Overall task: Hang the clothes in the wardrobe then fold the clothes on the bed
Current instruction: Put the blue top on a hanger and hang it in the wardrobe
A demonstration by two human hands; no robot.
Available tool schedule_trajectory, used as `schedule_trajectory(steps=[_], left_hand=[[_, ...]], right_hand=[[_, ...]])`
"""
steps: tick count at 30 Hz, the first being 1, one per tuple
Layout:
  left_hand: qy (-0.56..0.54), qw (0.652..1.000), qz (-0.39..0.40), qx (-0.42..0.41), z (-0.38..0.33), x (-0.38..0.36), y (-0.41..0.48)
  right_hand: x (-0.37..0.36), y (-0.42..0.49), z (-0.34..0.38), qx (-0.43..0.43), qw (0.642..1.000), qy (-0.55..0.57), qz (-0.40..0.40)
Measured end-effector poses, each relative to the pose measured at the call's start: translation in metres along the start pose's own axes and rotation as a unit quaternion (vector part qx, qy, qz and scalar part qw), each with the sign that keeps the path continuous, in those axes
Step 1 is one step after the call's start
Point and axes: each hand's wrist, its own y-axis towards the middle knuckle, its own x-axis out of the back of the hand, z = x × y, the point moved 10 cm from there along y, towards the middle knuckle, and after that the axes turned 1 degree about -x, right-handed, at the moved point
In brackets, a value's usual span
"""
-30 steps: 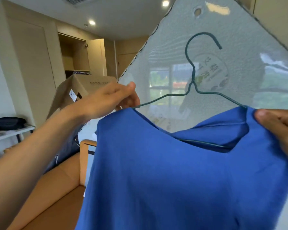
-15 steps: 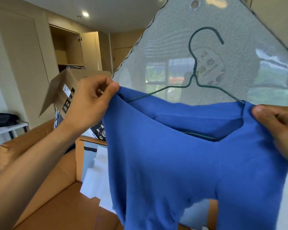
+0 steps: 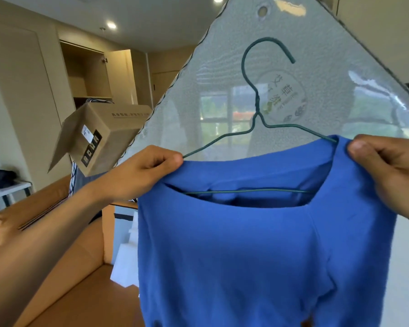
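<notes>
blue shirt [image 3: 257, 244] on wire hanger [image 3: 255, 128] btwn hands; left hand [image 3: 147, 171] & right hand [image 3: 392, 171] each pinch its collar.

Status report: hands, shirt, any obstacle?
Left hand pinches blue shirt neckline; right hand grips other side. Wire hanger partly inside neck. Plastic sheet behind hook.

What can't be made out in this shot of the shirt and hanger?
All in the head view:
1. Shirt: its hem, cut off by the bottom edge.
2. Hanger: both shoulder ends, one behind the left hand, the other inside the shirt.
3. Right hand: part of it, cut off by the right edge.
4. Wardrobe: its lower part, hidden behind the box.
</notes>
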Motion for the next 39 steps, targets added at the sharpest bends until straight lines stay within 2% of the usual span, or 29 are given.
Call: schedule_trajectory(steps=[6,9,12,15,19,24,28,34,39], left_hand=[[-0.222,0.975,-0.018,0.015,0.008,-0.012,-0.011],[-0.294,0.953,-0.066,0.031,0.014,-0.007,-0.015],[-0.242,0.956,-0.162,0.029,0.009,0.014,-0.014],[-0.157,0.963,-0.220,-0.017,-0.022,0.030,-0.007],[-0.063,0.975,-0.205,-0.053,-0.060,0.030,0.006],[0.098,0.982,-0.162,-0.029,-0.041,0.007,0.000],[0.215,0.953,-0.203,-0.069,-0.035,0.006,-0.016],[0.209,0.920,-0.321,-0.085,-0.037,0.042,-0.023],[0.203,0.915,-0.339,-0.081,-0.033,0.060,-0.017]], right_hand=[[0.000,0.002,-0.015,0.030,1.000,0.003,0.006],[0.002,-0.001,-0.017,0.034,0.999,0.008,0.007],[0.000,-0.005,-0.019,0.032,0.999,0.009,0.019],[-0.014,-0.007,-0.015,0.032,0.998,-0.008,0.053],[-0.043,-0.015,0.002,0.063,0.992,-0.039,0.104],[-0.026,-0.010,0.000,0.039,0.999,0.014,0.022],[-0.022,-0.007,-0.007,0.018,1.000,0.021,0.014],[-0.013,-0.004,-0.016,0.009,0.998,0.049,0.023],[-0.007,-0.003,-0.015,0.005,0.993,0.115,0.038]])
